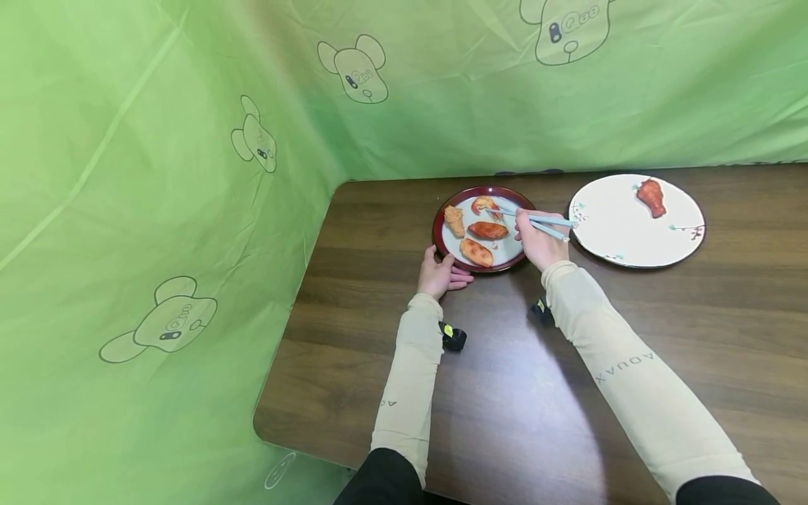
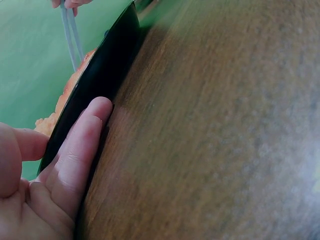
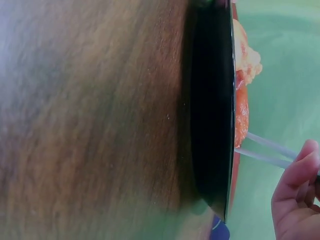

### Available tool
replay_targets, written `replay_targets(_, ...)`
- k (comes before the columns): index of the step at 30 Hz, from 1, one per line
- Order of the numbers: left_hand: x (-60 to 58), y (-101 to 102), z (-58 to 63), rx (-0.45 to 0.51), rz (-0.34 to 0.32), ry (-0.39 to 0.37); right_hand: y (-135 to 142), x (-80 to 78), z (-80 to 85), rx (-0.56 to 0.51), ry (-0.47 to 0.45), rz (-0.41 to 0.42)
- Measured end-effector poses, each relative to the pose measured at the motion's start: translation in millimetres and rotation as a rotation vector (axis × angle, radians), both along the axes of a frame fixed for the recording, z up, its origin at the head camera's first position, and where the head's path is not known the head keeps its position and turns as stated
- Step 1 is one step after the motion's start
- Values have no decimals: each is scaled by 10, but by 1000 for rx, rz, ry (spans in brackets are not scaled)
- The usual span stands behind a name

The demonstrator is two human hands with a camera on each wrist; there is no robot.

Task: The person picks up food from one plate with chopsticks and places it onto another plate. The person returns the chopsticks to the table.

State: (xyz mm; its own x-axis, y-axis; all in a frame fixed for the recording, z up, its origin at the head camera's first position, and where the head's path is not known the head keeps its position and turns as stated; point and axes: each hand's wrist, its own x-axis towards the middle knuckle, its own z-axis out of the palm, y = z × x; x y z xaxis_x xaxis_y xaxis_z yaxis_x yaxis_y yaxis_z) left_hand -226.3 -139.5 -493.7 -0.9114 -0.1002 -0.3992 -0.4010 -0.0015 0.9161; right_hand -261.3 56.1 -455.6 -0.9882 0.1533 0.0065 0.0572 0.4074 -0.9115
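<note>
Now two hands are at work over one round, red-rimmed plate on the brown wooden table. The left hand pinches its near-left rim, thumb above, fingers below. Fingers clamped, the right hand grips two pale-blue chopsticks, tips at one curled orange-red piece; whether they squeeze it, I cannot tell. Sharing that plate: one golden crusty piece and two glazed brown wing-shaped pieces. Just right, one white oval plate carries one reddish drumstick.
</note>
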Motion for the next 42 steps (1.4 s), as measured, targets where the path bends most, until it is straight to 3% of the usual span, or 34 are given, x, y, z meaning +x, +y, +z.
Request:
replay_targets(14,-5,16,-30,11,3,26,10,-9,-25,79,-21,-8)
replay_targets(23,-1,24,-17,14,7,20,21,9,18,99,21,59)
replay_targets(32,4,4,-38,18,4,10,29,38,-37,12,31,3)
replay_targets(42,-10,1,-32,10,4,11,40,51,-25,28,41,20)
